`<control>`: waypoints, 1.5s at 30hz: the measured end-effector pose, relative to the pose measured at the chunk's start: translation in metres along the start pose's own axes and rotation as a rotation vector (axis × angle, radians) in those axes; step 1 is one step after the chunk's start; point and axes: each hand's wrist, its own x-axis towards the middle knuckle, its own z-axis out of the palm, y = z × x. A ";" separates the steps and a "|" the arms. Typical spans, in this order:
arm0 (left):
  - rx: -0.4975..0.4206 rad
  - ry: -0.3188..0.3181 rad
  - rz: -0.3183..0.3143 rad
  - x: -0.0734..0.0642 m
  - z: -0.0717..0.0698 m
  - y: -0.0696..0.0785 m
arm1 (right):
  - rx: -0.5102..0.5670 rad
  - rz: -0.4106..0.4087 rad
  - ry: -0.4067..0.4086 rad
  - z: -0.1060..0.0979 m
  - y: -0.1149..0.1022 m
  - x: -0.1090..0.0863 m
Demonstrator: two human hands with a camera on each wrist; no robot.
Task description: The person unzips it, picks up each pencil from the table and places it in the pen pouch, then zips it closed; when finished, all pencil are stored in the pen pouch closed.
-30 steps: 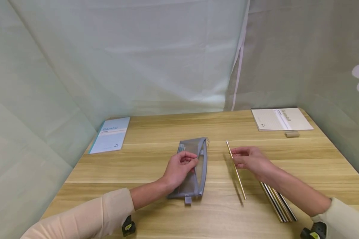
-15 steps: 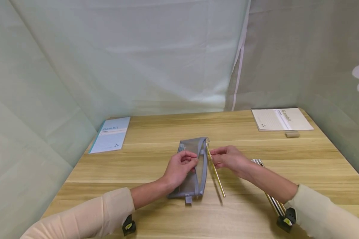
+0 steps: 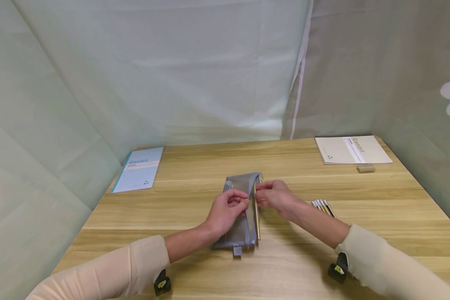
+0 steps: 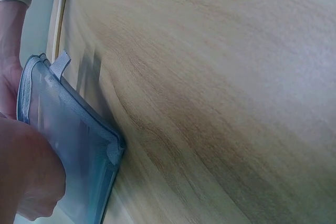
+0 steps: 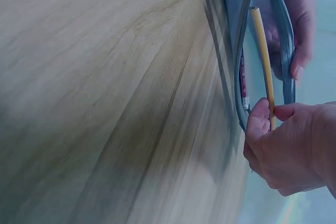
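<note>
A grey see-through mesh pencil case point(image 3: 230, 238) lies on the table with its zipped mouth spread toward the right. My left hand point(image 3: 225, 213) pinches the upper edge of that mouth between thumb and fingers. Between the thumb and fingers of my right hand point(image 3: 279, 199) is a gold-yellow pencil point(image 5: 264, 59), lined up lengthwise with the mouth and right at it. Inside the case a dark red pencil point(image 5: 243, 80) shows in the right wrist view. Several more pencils point(image 3: 323, 207) lie on the table, partly hidden under my right forearm.
A blue notebook point(image 3: 138, 170) lies at the table's left edge. At the back right is a cream notebook point(image 3: 352, 150), with a small brownish-grey block point(image 3: 366, 168) just in front of it. Curtains point(image 3: 210, 75) surround the wooden table point(image 3: 292, 271).
My right hand has carried the pencil leftward, from beside the case to its mouth, turning it more in line with the opening. My left hand has stayed on the case.
</note>
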 end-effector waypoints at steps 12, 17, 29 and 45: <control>-0.019 0.010 0.023 -0.001 0.002 -0.001 | 0.001 0.016 0.098 0.013 0.003 0.006; -0.014 0.012 0.025 -0.001 0.002 -0.001 | -0.023 0.001 0.076 0.013 0.004 0.004; 0.017 0.009 0.018 0.000 -0.001 0.001 | -0.166 -0.140 0.104 -0.020 -0.002 -0.027; -0.006 0.023 0.000 0.001 -0.004 0.001 | -0.528 -0.188 -0.002 -0.128 0.001 -0.066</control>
